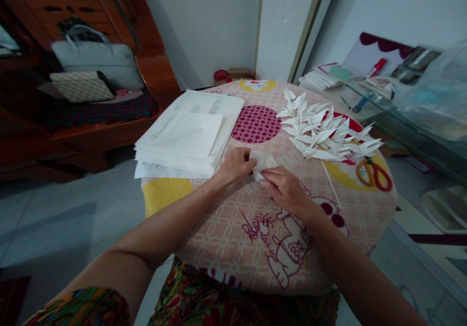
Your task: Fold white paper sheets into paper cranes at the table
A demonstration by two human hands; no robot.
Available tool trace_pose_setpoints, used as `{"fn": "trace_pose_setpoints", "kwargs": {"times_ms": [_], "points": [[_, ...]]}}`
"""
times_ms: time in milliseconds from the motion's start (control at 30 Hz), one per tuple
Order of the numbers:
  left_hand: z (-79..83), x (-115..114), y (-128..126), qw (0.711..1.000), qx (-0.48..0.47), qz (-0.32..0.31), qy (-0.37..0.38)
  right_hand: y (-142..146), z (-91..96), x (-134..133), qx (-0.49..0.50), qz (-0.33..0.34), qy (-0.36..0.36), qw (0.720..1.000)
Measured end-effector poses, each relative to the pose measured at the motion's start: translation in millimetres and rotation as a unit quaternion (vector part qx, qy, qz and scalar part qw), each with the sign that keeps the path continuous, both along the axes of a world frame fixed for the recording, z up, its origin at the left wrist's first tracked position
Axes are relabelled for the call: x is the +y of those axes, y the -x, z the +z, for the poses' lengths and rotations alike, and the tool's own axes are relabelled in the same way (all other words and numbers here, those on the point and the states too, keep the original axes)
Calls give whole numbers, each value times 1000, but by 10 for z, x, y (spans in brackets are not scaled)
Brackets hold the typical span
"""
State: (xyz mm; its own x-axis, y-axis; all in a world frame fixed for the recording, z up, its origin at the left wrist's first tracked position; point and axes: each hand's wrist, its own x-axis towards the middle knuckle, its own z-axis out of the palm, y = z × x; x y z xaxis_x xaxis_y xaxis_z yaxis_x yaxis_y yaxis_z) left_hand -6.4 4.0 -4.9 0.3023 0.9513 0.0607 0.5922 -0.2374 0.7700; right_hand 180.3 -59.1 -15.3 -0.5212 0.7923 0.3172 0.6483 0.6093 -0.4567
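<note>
Between my hands, over the middle of the round table, is a small folded piece of white paper (260,159). My left hand (237,164) pinches its left side, fingers curled. On its lower right edge, my right hand (284,187) is closed with fingers pressed together. The exact folds are blurred and partly covered by my fingers. Beyond my left hand lies a thick stack of printed paper sheets (175,134), with a smaller sheet on top. A pile of folded white paper cranes (321,129) sits beyond my right hand.
Scissors (374,174) with orange and red handles lie at the table's right edge, near a thin white stick (331,184). The patterned tablecloth (226,238) covers the table. A glass-topped stand (412,126) is at right; a wooden bench (109,126) with bags stands at left.
</note>
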Motion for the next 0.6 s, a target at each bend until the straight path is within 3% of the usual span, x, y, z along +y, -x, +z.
{"fn": "trace_pose_setpoints", "kwargs": {"times_ms": [167,300,433,600], "points": [[-21,60,63,999,-10,39,24,-50,-14,-6,-45,-22,-18,999],[-9,75,69,999,-14,38,22,-14,-23,4,-60,-82,-8,995],[19,50,31,998,12,50,-19,85,-12,44,-47,-99,22,994],[47,14,17,996,39,66,-53,144,-39,40,-16,-93,-1,996]]}}
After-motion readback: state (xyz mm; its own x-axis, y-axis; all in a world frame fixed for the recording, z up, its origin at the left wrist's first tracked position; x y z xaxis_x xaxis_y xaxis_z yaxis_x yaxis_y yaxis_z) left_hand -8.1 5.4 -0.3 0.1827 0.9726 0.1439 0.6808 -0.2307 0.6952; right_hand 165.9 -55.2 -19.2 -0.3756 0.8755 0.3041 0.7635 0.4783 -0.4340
